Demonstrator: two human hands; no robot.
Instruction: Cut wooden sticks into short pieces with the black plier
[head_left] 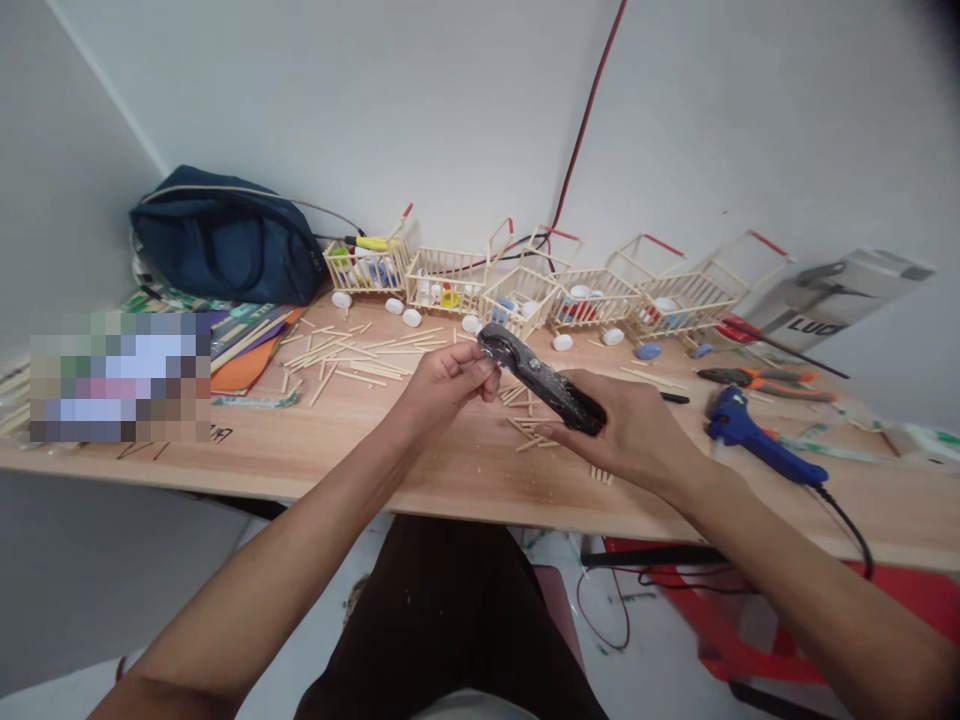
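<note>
My right hand [630, 415] is wrapped around the lower end of a black cutter [551, 385], a long tool speckled with pale bits and with a rounded head. The cutter slants up and left over the table. At its head, my left hand [457, 380] is closed in a pinch, fingertips close to or touching the tool. Whatever those fingers hold is too small or hidden to make out. Loose thin wooden sticks [352, 360] lie on the table behind my left hand, and several short pieces [601, 474] lie below my right hand.
Several little stick-built shopping carts [679, 305] with bottle-cap wheels line the wall. On the right of the table [450, 470] lie a blue glue gun [765, 440], orange-handled pliers [772, 382] and a red screwdriver [739, 328]. A dark blue bag [225, 240] and coloured sheets [244, 370] sit left.
</note>
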